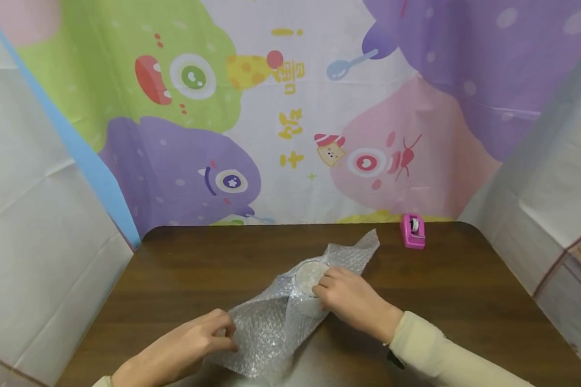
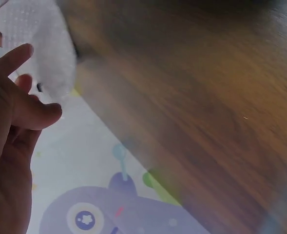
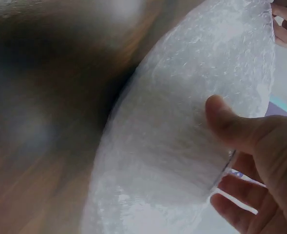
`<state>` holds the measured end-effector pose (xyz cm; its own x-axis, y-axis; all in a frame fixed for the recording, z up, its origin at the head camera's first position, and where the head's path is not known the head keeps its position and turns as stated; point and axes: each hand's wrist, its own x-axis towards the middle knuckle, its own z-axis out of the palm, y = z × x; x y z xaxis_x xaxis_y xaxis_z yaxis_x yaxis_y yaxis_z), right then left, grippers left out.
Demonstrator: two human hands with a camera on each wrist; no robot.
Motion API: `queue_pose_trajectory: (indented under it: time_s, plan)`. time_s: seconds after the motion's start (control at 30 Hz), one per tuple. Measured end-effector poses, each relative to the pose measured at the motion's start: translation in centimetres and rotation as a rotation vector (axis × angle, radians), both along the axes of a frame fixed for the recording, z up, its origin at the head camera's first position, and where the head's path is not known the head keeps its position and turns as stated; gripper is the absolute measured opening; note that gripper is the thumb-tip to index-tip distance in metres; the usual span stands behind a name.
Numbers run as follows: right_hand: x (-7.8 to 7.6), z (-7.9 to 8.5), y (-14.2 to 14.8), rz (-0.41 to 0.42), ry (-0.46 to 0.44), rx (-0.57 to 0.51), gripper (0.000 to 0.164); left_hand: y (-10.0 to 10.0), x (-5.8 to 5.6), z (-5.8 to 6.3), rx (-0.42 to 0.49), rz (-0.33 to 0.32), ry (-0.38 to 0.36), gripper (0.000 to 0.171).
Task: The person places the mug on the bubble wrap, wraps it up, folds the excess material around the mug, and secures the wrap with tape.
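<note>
A sheet of clear bubble wrap lies slantwise over the table, around a pale, cup-like object whose round end faces up. My right hand grips this wrapped object at its rim. In the right wrist view, the thumb is on the wrap's outer side and the fingers bend over the far edge. My left hand is at the sheet's near left edge, fingers loosely bent. The left wrist view shows a gap between its thumb and index finger, with bubble wrap beyond them.
A pink tape dispenser stands near the back right of the dark wooden table. Behind the table hangs a cartoon-printed cloth, and pale panels flank both sides.
</note>
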<state>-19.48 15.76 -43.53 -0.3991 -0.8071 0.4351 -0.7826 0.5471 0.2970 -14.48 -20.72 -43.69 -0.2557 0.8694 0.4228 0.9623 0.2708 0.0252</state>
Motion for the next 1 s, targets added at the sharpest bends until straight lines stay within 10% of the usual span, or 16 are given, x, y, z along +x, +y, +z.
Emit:
queue_pose_trajectory:
  time_s: [0.3, 0.63, 1.0]
  plan:
    - [0.2, 0.1, 1.1, 0.041, -0.114, -0.074, 0.026, -0.2, -0.2, -0.4, -0.011, 0.087, 0.046, 0.043]
    - [-0.4, -0.2, 1.1, 0.052, -0.158, -0.070, 0.026, 0.8, 0.0, 0.2, -0.002, -0.023, 0.013, 0.037]
    - [-0.4, -0.2, 1.2, 0.040, -0.163, -0.064, 0.025, 1.5, -0.4, 1.0, 0.014, -0.090, -0.189, 0.042]
